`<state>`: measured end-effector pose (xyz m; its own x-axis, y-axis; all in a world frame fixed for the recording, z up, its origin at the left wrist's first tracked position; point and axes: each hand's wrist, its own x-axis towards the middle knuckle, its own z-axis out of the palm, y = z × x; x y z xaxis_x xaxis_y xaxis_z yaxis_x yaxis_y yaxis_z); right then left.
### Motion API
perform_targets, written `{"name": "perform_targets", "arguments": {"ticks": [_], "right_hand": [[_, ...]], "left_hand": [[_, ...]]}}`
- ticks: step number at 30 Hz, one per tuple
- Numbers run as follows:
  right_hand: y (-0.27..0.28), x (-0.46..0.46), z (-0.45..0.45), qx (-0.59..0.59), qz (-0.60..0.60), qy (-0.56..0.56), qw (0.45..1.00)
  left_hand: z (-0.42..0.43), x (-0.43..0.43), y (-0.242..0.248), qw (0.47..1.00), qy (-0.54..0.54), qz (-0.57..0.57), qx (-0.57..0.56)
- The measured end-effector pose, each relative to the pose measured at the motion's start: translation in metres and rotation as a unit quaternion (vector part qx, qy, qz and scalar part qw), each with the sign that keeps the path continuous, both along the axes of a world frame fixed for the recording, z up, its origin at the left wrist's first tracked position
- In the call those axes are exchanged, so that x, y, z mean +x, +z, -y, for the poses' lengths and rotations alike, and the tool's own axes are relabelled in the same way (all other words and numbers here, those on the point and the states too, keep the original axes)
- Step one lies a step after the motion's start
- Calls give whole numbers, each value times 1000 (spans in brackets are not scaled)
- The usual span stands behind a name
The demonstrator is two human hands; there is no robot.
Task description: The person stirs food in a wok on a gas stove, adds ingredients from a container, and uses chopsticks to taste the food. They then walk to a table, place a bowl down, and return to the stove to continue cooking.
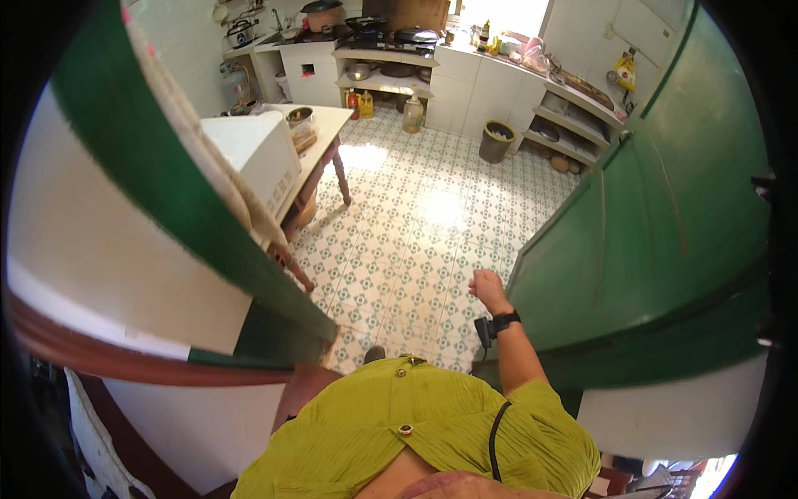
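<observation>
My right hand point(487, 288) hangs out in front of me with its fingers curled in, and nothing shows in it. It is nearest the green door point(629, 237), which stands ajar on my right; hand and door look apart. A black device on a strap point(495, 325) is worn on my right wrist. My left hand is out of view. Before me lies the patterned tile floor point(405, 274) of a kitchen, seen through the doorway. The green door frame point(206, 231) rises on my left.
A table point(346, 118) on the left bears a white microwave oven point(249, 143) and a metal pot point(300, 115). A bin point(497, 142) stands near the tiled counter point(461, 75). Bottles, including a large jar point(413, 114), are on the floor below the stove point(386, 47).
</observation>
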<state>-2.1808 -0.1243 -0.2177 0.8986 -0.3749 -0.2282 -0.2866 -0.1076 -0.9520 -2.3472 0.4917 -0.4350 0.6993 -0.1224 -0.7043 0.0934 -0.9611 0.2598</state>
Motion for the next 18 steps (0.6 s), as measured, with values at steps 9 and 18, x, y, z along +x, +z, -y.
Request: {"name": "perform_targets", "arguments": {"ticks": [9,18], "right_hand": [[21,91,149,34,12,-172,984],[28,195,266,-180,-4,-110,978]], "left_hand": [[139,346,90,998,19,42,-33],[263,494,96,997,-1,44,-59]]}}
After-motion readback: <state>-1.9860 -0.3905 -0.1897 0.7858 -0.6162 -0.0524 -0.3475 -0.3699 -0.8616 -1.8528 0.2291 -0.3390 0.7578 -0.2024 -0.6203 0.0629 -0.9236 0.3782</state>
